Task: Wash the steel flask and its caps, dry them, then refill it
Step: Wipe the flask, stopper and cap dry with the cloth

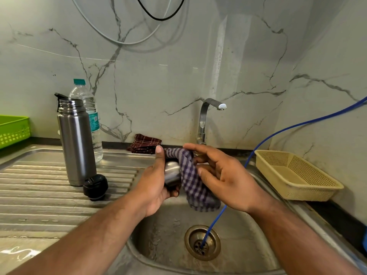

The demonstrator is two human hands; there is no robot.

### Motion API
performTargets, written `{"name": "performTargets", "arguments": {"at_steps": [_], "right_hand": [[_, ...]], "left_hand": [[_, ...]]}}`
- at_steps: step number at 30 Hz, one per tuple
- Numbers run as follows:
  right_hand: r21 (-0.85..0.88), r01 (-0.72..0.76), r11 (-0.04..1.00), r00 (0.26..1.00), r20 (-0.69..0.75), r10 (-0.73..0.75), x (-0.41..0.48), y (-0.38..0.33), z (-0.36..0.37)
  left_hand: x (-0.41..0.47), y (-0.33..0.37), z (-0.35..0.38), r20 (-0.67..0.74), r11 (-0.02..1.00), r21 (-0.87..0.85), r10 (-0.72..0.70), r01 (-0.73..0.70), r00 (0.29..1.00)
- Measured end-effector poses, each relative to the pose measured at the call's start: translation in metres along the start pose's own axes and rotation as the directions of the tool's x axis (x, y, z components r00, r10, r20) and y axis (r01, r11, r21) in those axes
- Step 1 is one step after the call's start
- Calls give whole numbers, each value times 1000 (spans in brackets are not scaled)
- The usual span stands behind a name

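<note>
flask (76, 143) upright, mouth up, cap (172, 172) against cloth (195, 183)

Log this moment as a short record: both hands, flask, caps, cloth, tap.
left hand: grips the steel cap over the sink
right hand: holds the checked cloth against the steel cap
flask: upright and open on the draining board
black cap: on the draining board, beside the flask's base
tap: no water running
stage: drying the steel cap; refill not yet done
</note>
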State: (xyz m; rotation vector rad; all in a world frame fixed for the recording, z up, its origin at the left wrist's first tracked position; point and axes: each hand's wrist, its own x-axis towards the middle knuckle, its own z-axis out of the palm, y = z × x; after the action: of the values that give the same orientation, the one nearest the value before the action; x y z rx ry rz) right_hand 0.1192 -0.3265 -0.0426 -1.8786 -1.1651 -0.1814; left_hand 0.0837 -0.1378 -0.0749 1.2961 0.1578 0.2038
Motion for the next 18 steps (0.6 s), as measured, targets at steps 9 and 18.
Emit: {"name": "performTargets", "arguments": {"at_steps": [9, 18], "right_hand": [[-181, 11, 983, 995, 98, 7, 0, 13, 12], [-399, 242, 884, 970, 89, -225, 10, 15, 25]], "left_hand": [[-7, 2, 13, -87, 996, 84, -6, 14, 996], [-7, 6, 16, -157, 941, 331, 126, -69, 980]]}}
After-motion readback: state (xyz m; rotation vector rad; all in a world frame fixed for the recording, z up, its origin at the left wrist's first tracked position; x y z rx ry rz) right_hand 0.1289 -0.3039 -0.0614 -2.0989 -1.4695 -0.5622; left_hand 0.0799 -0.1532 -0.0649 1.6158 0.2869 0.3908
